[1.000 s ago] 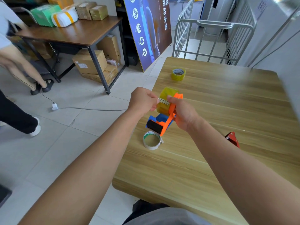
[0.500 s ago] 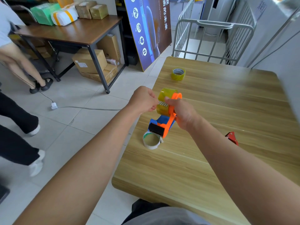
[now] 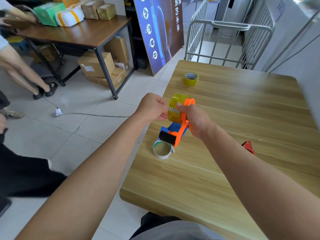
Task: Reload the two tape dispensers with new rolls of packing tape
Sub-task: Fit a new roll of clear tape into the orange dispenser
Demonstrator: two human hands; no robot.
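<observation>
An orange and blue tape dispenser hangs above the left edge of the wooden table, gripped by my right hand. A yellowish roll of packing tape sits mounted on it. My left hand pinches the white patterned end tab of that roll. Flat on the table at the far end lies a second new yellowish roll. An empty cardboard core rests below the dispenser. A red dispenser shows only partly behind my right forearm.
Other people stand on the tiled floor at the left, near a brown table with parcels and cardboard boxes under it. A cable with a plug crosses the floor. A blue poster board and a metal cart stand beyond the table.
The dispenser and both hands stay almost in place; my left hand has shifted slightly on the tape end. The people at the left have moved about.
</observation>
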